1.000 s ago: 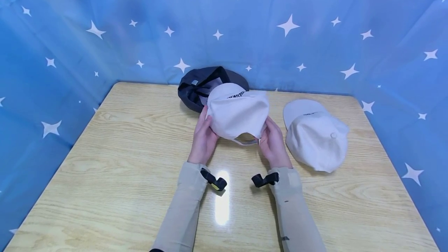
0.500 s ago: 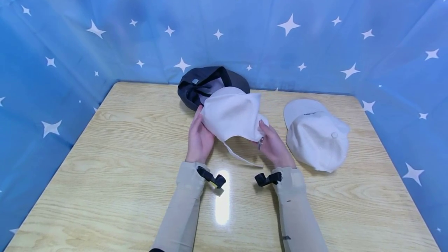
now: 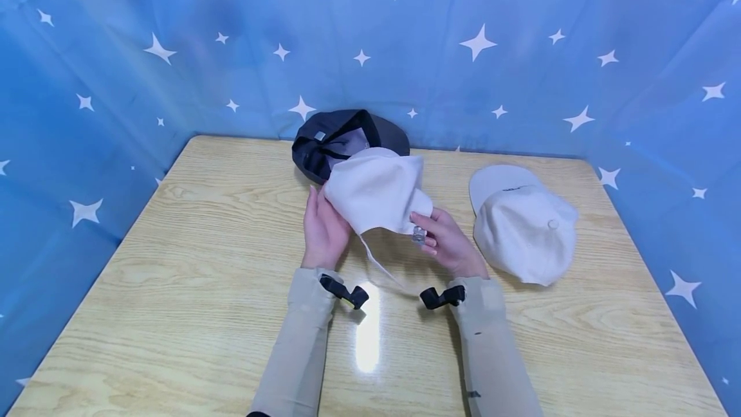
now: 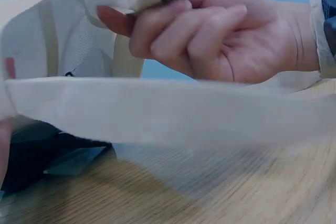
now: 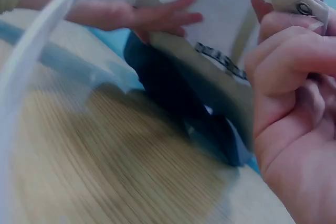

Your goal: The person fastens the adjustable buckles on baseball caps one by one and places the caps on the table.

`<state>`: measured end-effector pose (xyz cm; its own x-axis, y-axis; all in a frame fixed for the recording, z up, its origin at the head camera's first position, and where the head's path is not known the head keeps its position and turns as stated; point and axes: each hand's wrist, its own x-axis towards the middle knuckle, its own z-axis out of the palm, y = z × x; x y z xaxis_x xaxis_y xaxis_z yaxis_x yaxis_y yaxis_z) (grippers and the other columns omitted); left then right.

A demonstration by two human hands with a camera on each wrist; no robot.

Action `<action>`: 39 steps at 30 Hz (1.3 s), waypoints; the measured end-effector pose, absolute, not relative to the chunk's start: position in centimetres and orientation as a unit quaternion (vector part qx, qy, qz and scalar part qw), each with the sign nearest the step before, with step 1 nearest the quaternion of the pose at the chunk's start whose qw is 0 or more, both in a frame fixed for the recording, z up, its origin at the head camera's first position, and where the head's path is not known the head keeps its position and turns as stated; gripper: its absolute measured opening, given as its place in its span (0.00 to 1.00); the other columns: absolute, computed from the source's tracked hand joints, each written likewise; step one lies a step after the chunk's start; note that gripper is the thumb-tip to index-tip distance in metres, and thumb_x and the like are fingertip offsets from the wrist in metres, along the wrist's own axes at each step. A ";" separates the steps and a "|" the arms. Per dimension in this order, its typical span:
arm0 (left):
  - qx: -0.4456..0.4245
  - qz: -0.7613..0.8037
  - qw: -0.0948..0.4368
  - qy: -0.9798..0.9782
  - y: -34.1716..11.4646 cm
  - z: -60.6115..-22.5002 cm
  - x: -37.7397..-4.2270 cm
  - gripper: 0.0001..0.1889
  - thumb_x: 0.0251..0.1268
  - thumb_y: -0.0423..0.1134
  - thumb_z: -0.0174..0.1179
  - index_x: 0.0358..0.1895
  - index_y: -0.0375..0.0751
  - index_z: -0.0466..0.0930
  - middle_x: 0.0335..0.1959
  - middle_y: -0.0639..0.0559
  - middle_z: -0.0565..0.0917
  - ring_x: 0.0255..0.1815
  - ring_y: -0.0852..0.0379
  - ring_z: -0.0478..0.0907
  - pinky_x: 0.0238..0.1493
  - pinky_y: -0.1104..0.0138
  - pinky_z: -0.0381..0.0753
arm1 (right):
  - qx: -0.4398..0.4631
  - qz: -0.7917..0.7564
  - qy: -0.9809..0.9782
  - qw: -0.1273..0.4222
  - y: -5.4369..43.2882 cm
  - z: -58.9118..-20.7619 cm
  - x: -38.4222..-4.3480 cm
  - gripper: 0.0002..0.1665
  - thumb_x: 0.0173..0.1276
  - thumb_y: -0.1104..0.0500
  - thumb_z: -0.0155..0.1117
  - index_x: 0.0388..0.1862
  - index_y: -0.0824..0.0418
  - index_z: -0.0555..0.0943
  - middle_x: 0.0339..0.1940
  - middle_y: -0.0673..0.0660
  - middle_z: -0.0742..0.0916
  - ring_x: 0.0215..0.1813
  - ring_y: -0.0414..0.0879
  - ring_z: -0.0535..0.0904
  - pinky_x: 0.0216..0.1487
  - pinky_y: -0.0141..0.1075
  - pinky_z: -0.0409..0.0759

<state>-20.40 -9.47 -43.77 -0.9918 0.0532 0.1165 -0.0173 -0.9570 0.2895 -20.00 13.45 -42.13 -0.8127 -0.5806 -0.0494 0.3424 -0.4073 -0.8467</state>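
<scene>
A white baseball cap (image 3: pixel 373 185) is held up over the middle of the table, crown toward me, its back strap (image 3: pixel 379 262) hanging undone from the left side. My left hand (image 3: pixel 325 227) holds the cap's left edge, fingers partly hidden behind the fabric. At the right rear edge, my right hand (image 3: pixel 451 243) pinches the fabric near a metal buckle (image 3: pixel 419 235). The loose strap (image 4: pixel 173 111) crosses the left wrist view, blurred. Dark lettering (image 5: pixel 220 61) shows on the cap in the right wrist view.
Behind the held cap lies a dark cap (image 3: pixel 324 147), opening upward, partly covered in view. Another white cap (image 3: pixel 527 230) rests on the wooden table (image 3: pixel 173 288) to the right. A blue star-printed curtain (image 3: pixel 370 31) stands behind and at both sides.
The strap has come out of the buckle and hangs loose. Both hands and the cap have shifted slightly left and toward me. The left thumb has moved off the cap's side.
</scene>
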 end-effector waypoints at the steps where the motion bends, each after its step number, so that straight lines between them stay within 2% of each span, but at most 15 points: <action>1: 0.070 0.986 0.031 0.145 -9.5 -43.8 -20.4 0.30 0.68 0.56 0.38 0.68 0.44 0.49 0.67 0.50 0.57 0.66 0.53 0.55 0.64 0.61 0.52 | -0.127 -0.830 0.468 0.275 13.2 -42.1 -19.9 0.07 0.68 0.62 0.50 0.40 0.64 0.74 0.20 0.51 0.76 0.13 0.34 0.63 0.10 0.23 0.61; 5: 0.101 0.976 0.091 0.171 -9.2 -43.8 -20.1 0.29 0.66 0.57 0.40 0.67 0.52 0.49 0.67 0.52 0.57 0.65 0.55 0.55 0.64 0.60 0.51 | -0.124 -0.839 0.466 0.254 12.4 -42.1 -19.8 0.08 0.67 0.60 0.52 0.41 0.64 0.72 0.22 0.52 0.75 0.15 0.34 0.65 0.11 0.23 0.63; 8: 0.139 0.953 0.126 0.237 -8.8 -43.8 -19.8 0.29 0.65 0.55 0.46 0.66 0.55 0.49 0.64 0.51 0.60 0.62 0.53 0.60 0.62 0.53 0.54 | -0.125 -0.851 0.451 0.237 12.1 -42.0 -19.8 0.07 0.67 0.61 0.51 0.40 0.64 0.71 0.25 0.53 0.77 0.19 0.36 0.70 0.15 0.23 0.68; 13: 0.207 0.895 0.176 0.355 -8.1 -43.9 -19.3 0.32 0.57 0.52 0.57 0.62 0.45 0.57 0.57 0.45 0.68 0.58 0.44 0.65 0.56 0.42 0.59 | -0.119 -0.879 0.408 0.216 12.2 -42.0 -20.0 0.05 0.68 0.64 0.48 0.40 0.65 0.70 0.29 0.55 0.79 0.25 0.41 0.75 0.24 0.25 0.75; 16: 0.231 0.851 0.217 0.419 -7.9 -44.0 -18.9 0.37 0.54 0.55 0.59 0.60 0.34 0.59 0.57 0.38 0.68 0.60 0.40 0.61 0.57 0.44 0.60 | -0.100 -0.889 0.398 0.205 12.2 -41.9 -20.0 0.06 0.67 0.65 0.49 0.41 0.64 0.70 0.31 0.56 0.78 0.27 0.42 0.76 0.27 0.25 0.76; 19: 0.249 0.796 0.260 0.486 -7.7 -44.2 -18.6 0.41 0.52 0.57 0.59 0.58 0.25 0.58 0.56 0.29 0.65 0.57 0.40 0.65 0.56 0.46 0.62 | -0.088 -0.893 0.395 0.196 12.2 -41.8 -20.0 0.06 0.66 0.64 0.51 0.41 0.64 0.71 0.32 0.56 0.78 0.27 0.42 0.76 0.28 0.26 0.76; 21: 0.257 0.757 0.284 0.529 -7.5 -44.2 -18.5 0.40 0.53 0.55 0.60 0.57 0.24 0.59 0.53 0.30 0.67 0.52 0.43 0.70 0.54 0.47 0.66 | -0.088 -0.897 0.388 0.194 12.2 -41.8 -20.0 0.07 0.66 0.64 0.52 0.41 0.64 0.71 0.33 0.56 0.78 0.27 0.42 0.76 0.28 0.26 0.76; 25: 0.253 0.698 0.333 0.581 -7.0 -44.3 -18.5 0.26 0.58 0.42 0.60 0.55 0.29 0.65 0.41 0.38 0.75 0.39 0.49 0.75 0.46 0.50 0.73 | -0.092 -0.899 0.384 0.191 12.0 -41.8 -20.1 0.08 0.65 0.65 0.52 0.43 0.64 0.71 0.35 0.55 0.78 0.29 0.41 0.76 0.28 0.26 0.76; 27: 0.249 0.675 0.339 0.606 -6.7 -44.3 -18.4 0.21 0.57 0.38 0.59 0.53 0.33 0.70 0.35 0.44 0.78 0.33 0.49 0.76 0.42 0.53 0.76 | -0.100 -0.896 0.388 0.191 12.0 -41.8 -20.1 0.08 0.65 0.65 0.52 0.43 0.64 0.71 0.36 0.55 0.78 0.29 0.40 0.76 0.27 0.25 0.75; 29: 0.254 0.662 0.345 0.615 -6.4 -44.3 -18.4 0.20 0.57 0.36 0.59 0.53 0.36 0.72 0.34 0.43 0.79 0.31 0.48 0.77 0.39 0.54 0.77 | -0.106 -0.893 0.392 0.195 12.0 -41.7 -20.1 0.07 0.66 0.65 0.52 0.43 0.64 0.72 0.34 0.55 0.79 0.26 0.39 0.75 0.24 0.24 0.73; 33: 0.286 0.649 0.343 0.616 -5.8 -44.4 -18.5 0.16 0.58 0.36 0.59 0.50 0.39 0.77 0.37 0.36 0.80 0.30 0.45 0.77 0.35 0.55 0.78 | -0.116 -0.888 0.396 0.203 11.9 -41.5 -20.0 0.04 0.66 0.66 0.51 0.39 0.65 0.73 0.28 0.55 0.81 0.18 0.37 0.73 0.16 0.23 0.69; 35: 0.300 0.649 0.341 0.610 -5.7 -44.5 -18.5 0.13 0.59 0.36 0.58 0.48 0.38 0.78 0.39 0.34 0.80 0.31 0.44 0.77 0.35 0.55 0.78 | -0.115 -0.890 0.391 0.207 11.8 -41.4 -20.0 0.04 0.67 0.66 0.50 0.38 0.65 0.73 0.27 0.56 0.81 0.17 0.36 0.73 0.16 0.22 0.69; 39: 0.303 0.653 0.320 0.616 -5.9 -44.6 -18.6 0.12 0.62 0.39 0.55 0.45 0.38 0.80 0.41 0.37 0.80 0.33 0.43 0.78 0.37 0.57 0.78 | -0.108 -0.893 0.380 0.215 11.8 -41.2 -20.0 0.05 0.68 0.66 0.48 0.39 0.66 0.72 0.28 0.56 0.80 0.18 0.36 0.73 0.17 0.22 0.69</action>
<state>-18.61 -5.91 -44.57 -0.6119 0.7909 0.0024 -0.0445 -0.0374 0.9983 -20.00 11.81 -41.16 -0.8841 -0.4664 0.0289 0.3024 -0.6182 -0.7255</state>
